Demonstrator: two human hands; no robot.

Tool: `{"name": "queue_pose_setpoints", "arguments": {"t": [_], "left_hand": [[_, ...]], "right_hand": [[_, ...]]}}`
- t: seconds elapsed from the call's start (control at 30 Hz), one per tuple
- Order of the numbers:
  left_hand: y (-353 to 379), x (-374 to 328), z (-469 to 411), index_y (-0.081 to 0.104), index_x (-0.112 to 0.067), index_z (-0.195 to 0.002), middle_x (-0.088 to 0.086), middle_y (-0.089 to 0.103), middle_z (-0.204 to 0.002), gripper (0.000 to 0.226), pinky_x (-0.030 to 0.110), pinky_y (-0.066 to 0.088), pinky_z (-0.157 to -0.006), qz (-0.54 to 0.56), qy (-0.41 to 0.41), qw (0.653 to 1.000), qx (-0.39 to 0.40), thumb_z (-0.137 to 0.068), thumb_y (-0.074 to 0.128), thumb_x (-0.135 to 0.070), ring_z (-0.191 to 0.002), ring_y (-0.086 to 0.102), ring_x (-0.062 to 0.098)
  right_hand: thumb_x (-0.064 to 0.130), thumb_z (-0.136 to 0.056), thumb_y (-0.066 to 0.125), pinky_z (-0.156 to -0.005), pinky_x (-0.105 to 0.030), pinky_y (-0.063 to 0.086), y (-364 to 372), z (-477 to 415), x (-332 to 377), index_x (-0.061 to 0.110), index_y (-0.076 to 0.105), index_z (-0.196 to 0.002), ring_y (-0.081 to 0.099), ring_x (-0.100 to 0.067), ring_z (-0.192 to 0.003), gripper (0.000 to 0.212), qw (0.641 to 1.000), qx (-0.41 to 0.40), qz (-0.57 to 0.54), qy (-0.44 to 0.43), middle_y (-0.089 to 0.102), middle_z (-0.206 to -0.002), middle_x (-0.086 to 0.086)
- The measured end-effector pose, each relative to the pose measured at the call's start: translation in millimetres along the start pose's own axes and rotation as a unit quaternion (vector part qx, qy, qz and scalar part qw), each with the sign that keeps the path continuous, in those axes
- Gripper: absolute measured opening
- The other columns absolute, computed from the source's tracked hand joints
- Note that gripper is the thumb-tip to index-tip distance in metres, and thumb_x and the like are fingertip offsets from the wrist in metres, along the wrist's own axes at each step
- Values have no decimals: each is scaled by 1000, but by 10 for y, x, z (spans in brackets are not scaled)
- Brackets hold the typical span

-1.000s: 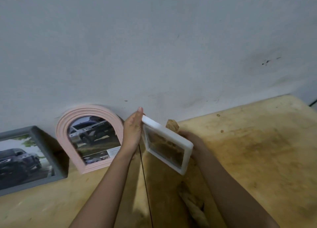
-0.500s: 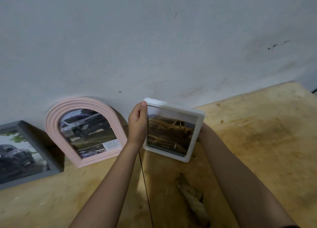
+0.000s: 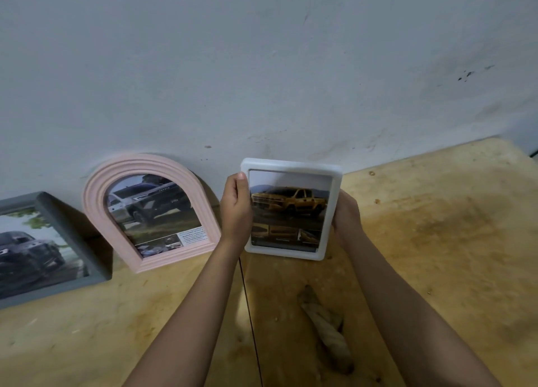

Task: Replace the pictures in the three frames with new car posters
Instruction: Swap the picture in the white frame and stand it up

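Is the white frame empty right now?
No, the white frame, held by the left hand and right hand, shows a yellow pickup poster inside.

Both hands, left (image 3: pixel 236 212) and right (image 3: pixel 346 212), hold white frame (image 3: pixel 291 165) upright against wall (image 3: pixel 262 66).

White frame (image 3: pixel 291 165) smooth plastic, glossy pane; table (image 3: pixel 436 241) rough stained wood; wall (image 3: pixel 262 66) matt, scuffed.
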State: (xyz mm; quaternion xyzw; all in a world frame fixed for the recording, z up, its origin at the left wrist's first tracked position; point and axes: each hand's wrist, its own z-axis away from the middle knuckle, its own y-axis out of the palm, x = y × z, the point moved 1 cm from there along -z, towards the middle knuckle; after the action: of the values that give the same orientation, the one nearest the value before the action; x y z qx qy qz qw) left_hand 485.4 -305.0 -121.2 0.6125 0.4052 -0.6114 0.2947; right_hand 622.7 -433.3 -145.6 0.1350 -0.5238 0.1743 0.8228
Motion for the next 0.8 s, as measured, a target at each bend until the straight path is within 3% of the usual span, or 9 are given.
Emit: {"name": "queue_pose_setpoints", "arguments": {"t": [0.07,0.17,0.23,0.37,0.47,0.63,0.73,0.8], "left_hand": [[-46,62,57,53,-12,-96,9,51,-82,23,27,41,-69,-17,-12,1000,11,-101,34,-24,-76,48,16],[-98,115,136,54,-13,-99,-1,52,-80,21,17,40,-66,-41,-4,999,19,-101,34,-20,-73,48,4],[-120,125,168,54,-13,-101,-4,53,-82,21,16,41,-67,-49,3,999,19,-101,34,-21,-73,49,2],[-166,107,239,52,-15,-107,-8,55,-86,20,16,42,-71,-55,7,998,15,-101,34,-20,-78,52,0],[-195,59,290,51,-17,-109,-7,56,-89,20,20,45,-75,-58,10,998,31,-102,33,-22,-85,54,6],[-314,32,342,51,-17,-120,-5,58,-103,24,26,47,-82,-85,-40,992,88,-100,38,-21,-97,56,10],[-424,99,460,48,-11,-131,1,57,-120,34,22,44,-91,-105,-63,987,107,-97,44,-10,-109,53,12],[-496,162,603,43,-6,-135,7,54,-129,40,17,38,-94,-123,-84,983,109,-95,45,-3,-120,50,17]], "right_hand": [[19,-99,40,-53,-19,46,-34,148,-120,19,59,-75,53,-8,-58,30,994,-9,3,-109,56,-65,4],[24,-101,34,-59,-18,48,-102,283,-347,23,58,-90,55,-4,-66,27,975,8,17,-221,57,-74,8],[30,-98,35,-62,-21,49,-130,321,-441,27,57,-98,56,-7,-71,22,966,13,47,-254,59,-78,11],[29,-95,38,-57,-20,47,-121,426,-508,19,52,-112,56,-7,-69,24,947,1,115,-300,59,-83,4],[24,-98,38,-56,-8,44,-94,478,-551,17,52,-111,56,1,-71,20,944,-8,142,-298,58,-84,6],[17,-100,38,-61,-8,43,-87,546,-566,7,55,-116,56,-12,-80,25,944,-30,193,-266,60,-94,-2],[10,-97,43,-83,-28,50,-129,613,-553,6,48,-131,57,-21,-106,35,948,-36,225,-221,60,-121,-11],[4,-93,46,-98,-31,43,-190,723,-546,8,40,-140,49,-21,-123,48,961,-38,216,-168,51,-135,-8]]}}
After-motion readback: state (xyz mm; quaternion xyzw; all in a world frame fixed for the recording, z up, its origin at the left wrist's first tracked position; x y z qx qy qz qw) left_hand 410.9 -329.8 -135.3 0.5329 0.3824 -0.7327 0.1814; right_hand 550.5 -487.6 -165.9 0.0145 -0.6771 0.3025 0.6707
